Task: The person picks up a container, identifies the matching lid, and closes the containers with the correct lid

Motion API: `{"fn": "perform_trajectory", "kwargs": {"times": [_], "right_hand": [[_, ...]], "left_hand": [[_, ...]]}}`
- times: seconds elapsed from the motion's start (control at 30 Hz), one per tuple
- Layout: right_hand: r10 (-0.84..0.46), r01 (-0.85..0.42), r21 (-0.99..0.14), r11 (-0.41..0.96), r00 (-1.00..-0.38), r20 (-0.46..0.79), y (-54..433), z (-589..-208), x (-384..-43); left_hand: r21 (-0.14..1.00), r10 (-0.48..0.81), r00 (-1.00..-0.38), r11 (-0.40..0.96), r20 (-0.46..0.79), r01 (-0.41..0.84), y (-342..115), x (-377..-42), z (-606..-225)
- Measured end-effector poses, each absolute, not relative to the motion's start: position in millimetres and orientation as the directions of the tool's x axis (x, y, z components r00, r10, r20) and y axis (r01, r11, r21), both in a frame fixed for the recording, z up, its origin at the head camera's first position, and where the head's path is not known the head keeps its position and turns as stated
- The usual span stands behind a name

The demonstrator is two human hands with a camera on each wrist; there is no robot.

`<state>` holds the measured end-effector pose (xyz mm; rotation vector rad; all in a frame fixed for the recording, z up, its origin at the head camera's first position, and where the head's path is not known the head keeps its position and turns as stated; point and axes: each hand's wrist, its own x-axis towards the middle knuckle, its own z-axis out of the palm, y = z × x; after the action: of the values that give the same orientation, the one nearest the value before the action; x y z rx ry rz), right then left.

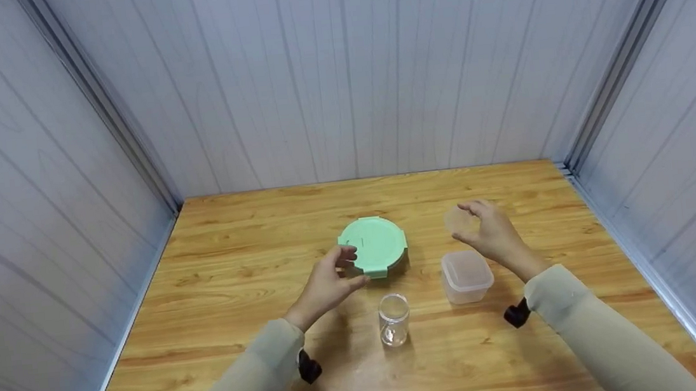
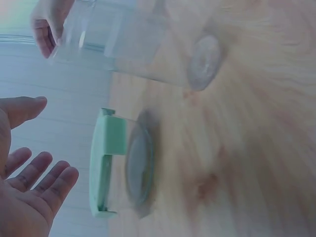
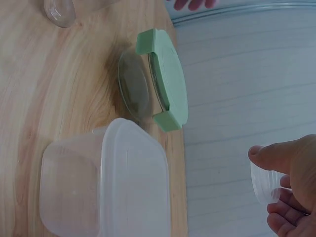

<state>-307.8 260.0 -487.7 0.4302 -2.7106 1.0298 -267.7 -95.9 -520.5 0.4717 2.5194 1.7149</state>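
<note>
My right hand (image 1: 499,235) pinches a small, translucent round lid (image 3: 263,181) between thumb and fingers, raised above and behind a square plastic container (image 1: 466,278) whose frosted lid is on. Fingers apart and loosely bent, my left hand (image 1: 326,285) holds nothing. It is in the air by the front left of a round glass food container (image 3: 134,84) with a green clip lid (image 1: 378,240). Between the two hands and closer to me, a clear cylindrical jar (image 1: 394,322) stands upright on the table.
The wood-grain table (image 1: 235,283) is bounded by a pale panel wall (image 1: 350,80) at the back and by similar panels on the left and right. Black camera mounts hang under both wrists.
</note>
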Motion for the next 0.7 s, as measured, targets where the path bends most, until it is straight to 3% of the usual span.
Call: {"fn": "perform_trajectory", "kwargs": {"times": [0.7], "right_hand": [[-0.259, -0.437, -0.583, 0.685, -0.894, 0.366, 230, -478, -310]], "left_hand": [[0.927, 0.257, -0.956, 0.306, 0.139, 0.217, -78, -299, -497]]}}
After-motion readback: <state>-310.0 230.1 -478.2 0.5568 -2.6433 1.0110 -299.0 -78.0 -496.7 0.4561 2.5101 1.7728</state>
